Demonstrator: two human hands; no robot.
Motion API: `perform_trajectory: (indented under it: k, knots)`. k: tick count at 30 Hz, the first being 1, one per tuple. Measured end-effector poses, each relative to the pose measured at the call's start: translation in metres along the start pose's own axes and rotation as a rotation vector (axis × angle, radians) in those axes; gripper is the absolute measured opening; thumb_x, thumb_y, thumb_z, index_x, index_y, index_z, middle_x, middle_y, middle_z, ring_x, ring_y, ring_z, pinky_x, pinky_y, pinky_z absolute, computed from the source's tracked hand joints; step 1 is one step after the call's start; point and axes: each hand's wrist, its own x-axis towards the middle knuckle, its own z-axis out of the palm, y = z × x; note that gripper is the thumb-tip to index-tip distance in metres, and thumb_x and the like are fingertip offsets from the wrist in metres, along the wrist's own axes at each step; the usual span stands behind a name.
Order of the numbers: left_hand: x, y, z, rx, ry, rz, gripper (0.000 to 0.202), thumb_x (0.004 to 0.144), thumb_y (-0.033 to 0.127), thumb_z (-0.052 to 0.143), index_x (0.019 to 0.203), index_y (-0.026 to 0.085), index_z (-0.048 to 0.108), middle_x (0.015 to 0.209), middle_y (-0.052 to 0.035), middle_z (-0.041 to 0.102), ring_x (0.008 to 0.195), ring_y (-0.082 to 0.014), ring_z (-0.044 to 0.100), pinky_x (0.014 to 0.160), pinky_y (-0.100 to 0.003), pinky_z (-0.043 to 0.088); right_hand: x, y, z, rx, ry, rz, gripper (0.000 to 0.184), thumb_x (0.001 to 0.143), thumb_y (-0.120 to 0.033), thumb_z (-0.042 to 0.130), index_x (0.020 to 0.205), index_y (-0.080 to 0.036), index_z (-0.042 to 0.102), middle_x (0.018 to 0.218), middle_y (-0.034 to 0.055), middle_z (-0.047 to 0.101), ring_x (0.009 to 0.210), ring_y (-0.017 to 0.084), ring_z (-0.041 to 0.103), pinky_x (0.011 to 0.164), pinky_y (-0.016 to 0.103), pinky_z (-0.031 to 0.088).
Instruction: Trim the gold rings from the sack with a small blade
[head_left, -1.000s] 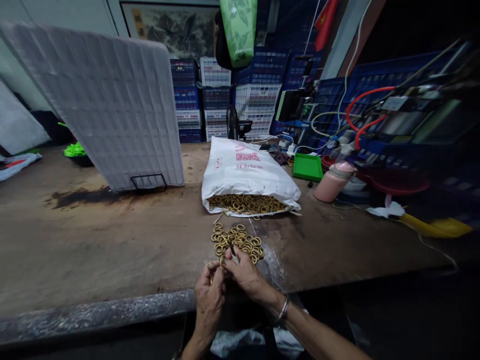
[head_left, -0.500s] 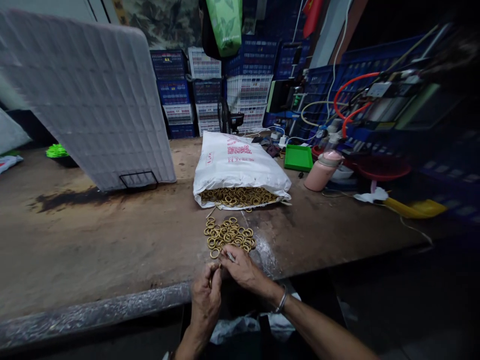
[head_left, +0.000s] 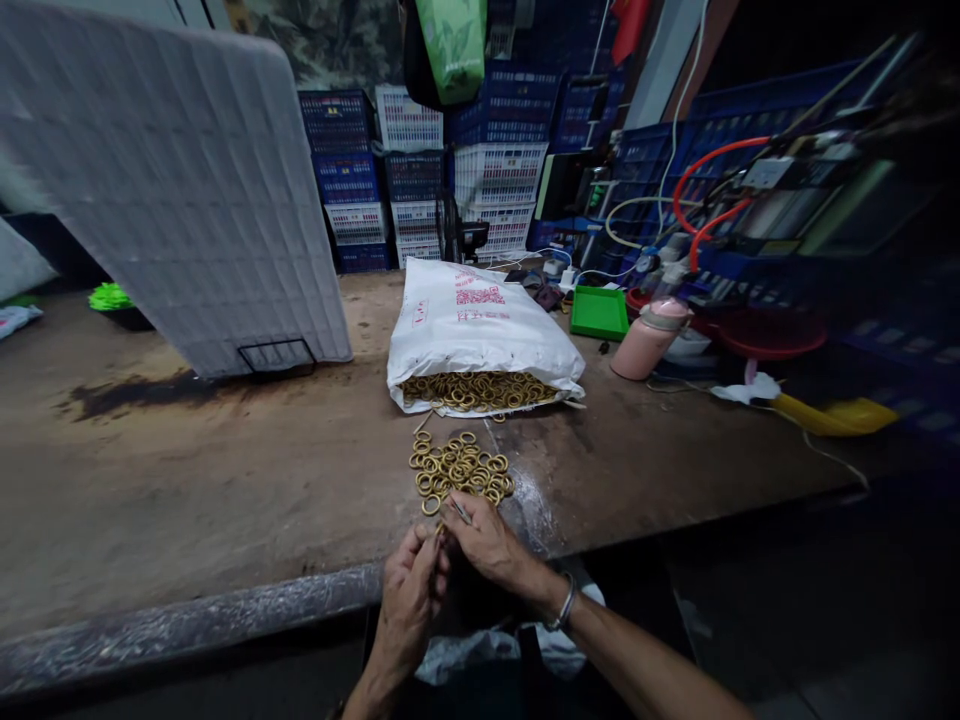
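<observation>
Where the tabletop [head_left: 187, 500] meets its near edge, a ring is pinched by the left hand [head_left: 411, 590] while a thin tool is gripped by the right hand [head_left: 487, 545]. Loose rings [head_left: 459, 468] are heaped just beyond; bare wood is left on both sides.

Brass-gold rings [head_left: 459, 470], white sack [head_left: 480, 325] printed red, green tray [head_left: 598, 313], pink bottle [head_left: 646, 343], blue and white crates [head_left: 420, 180], brown stained bench [head_left: 187, 480], red hoses [head_left: 709, 190].
</observation>
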Motion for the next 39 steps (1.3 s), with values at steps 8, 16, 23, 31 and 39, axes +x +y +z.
perform_trajectory:
  k: [8, 16, 23, 31, 39]
  knots:
    - [0.004, 0.003, 0.002, -0.066, 0.099, 0.04, 0.042, 0.056, 0.054, 0.065, 0.069, 0.018, 0.048, 0.05, 0.0073, 0.048, 0.036, -0.0022, 0.035, 0.035, -0.013, 0.023, -0.011, 0.002, -0.001, -0.438, -0.106, -0.084, 0.025, 0.063, -0.005, 0.041, 0.081, -0.02, 0.051, 0.066, -0.001, 0.055, 0.061, 0.012, 0.046, 0.055, 0.02, 0.027]
    - [0.0, 0.004, 0.001, -0.021, 0.126, 0.08, 0.043, 0.055, 0.055, 0.065, 0.068, 0.018, 0.049, 0.048, 0.0068, 0.048, 0.038, -0.0031, 0.035, 0.036, -0.014, 0.023, -0.014, 0.001, 0.003, -0.614, -0.13, -0.079, 0.034, 0.063, -0.007, 0.038, 0.091, -0.019, 0.051, 0.075, 0.0024, 0.06, 0.065, 0.014, 0.051, 0.057, 0.023, 0.025]
    - [-0.003, 0.004, -0.001, 0.053, 0.081, 0.153, 0.038, 0.062, 0.053, 0.061, 0.066, 0.018, 0.049, 0.049, 0.0059, 0.047, 0.038, -0.0039, 0.034, 0.036, -0.015, 0.023, -0.014, -0.004, 0.0, -0.643, -0.156, -0.058, 0.033, 0.064, -0.007, 0.039, 0.093, -0.018, 0.05, 0.075, 0.0034, 0.061, 0.063, 0.015, 0.052, 0.055, 0.023, 0.025]
    - [-0.003, -0.009, -0.013, 0.104, 0.024, 0.219, 0.033, 0.071, 0.049, 0.056, 0.065, 0.017, 0.049, 0.051, 0.0062, 0.044, 0.04, -0.0036, 0.034, 0.039, -0.014, 0.025, -0.011, -0.017, -0.008, -0.563, -0.347, -0.055, 0.019, 0.07, -0.011, 0.04, 0.082, -0.018, 0.054, 0.074, 0.0038, 0.062, 0.066, 0.014, 0.055, 0.053, 0.021, 0.027]
    - [-0.027, 0.01, -0.008, -0.123, -0.058, 0.096, 0.034, 0.063, 0.046, 0.066, 0.064, 0.017, 0.049, 0.051, 0.005, 0.05, 0.039, -0.0024, 0.036, 0.038, -0.013, 0.025, 0.025, -0.01, -0.012, -0.842, -0.173, -0.05, 0.025, 0.071, -0.01, 0.04, 0.091, -0.016, 0.053, 0.078, 0.0079, 0.063, 0.068, 0.017, 0.056, 0.056, 0.025, 0.027]
